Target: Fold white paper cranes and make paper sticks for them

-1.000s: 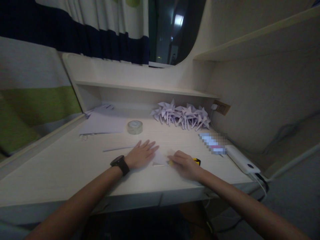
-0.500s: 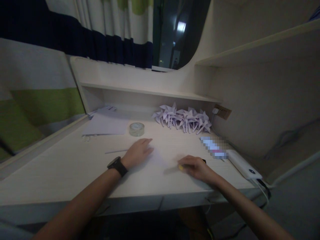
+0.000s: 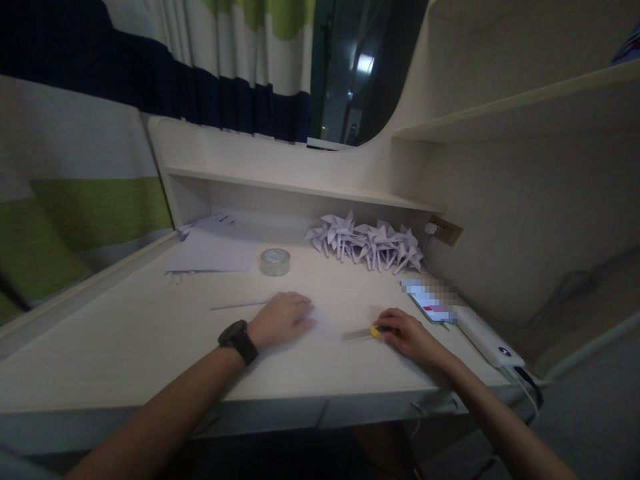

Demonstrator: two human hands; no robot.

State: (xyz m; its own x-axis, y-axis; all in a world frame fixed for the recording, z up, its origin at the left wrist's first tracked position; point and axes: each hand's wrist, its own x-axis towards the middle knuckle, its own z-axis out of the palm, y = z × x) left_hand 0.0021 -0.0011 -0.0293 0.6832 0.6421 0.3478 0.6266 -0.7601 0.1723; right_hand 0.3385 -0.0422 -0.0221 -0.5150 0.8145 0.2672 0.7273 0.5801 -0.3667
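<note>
My right hand (image 3: 404,333) is closed around a box cutter (image 3: 376,331), thumb and fingers pinching it just behind its yellow collar. The blade points toward my 9 o'clock, low over the desk (image 3: 165,367); I cannot tell whether it touches the top.

My left hand (image 3: 284,321) lies palm down at the cutter's 9 o'clock, its fingers slightly bent and the thumb set apart from them, with nothing gripped between. At its 3 o'clock, by my fingertips and short of the blade, there is a pale sheet (image 3: 325,325), too faint against the white desk for me to make out its edges. A dark watch (image 3: 239,339) is on my left wrist.

From my left hand, a thin paper stick (image 3: 237,306) lies near 10 o'clock; whether its near end touches me I cannot tell. A roll of clear tape (image 3: 275,263) sits at 12, and a stack of paper (image 3: 213,250) between 10 and 11.

From my right hand, a cluster of white paper pinwheels (image 3: 370,243) rests at 11 o'clock, a phone (image 3: 425,301) with a partly blurred screen between 1 and 2, and a long white box (image 3: 487,339) with cords at 3.
</note>
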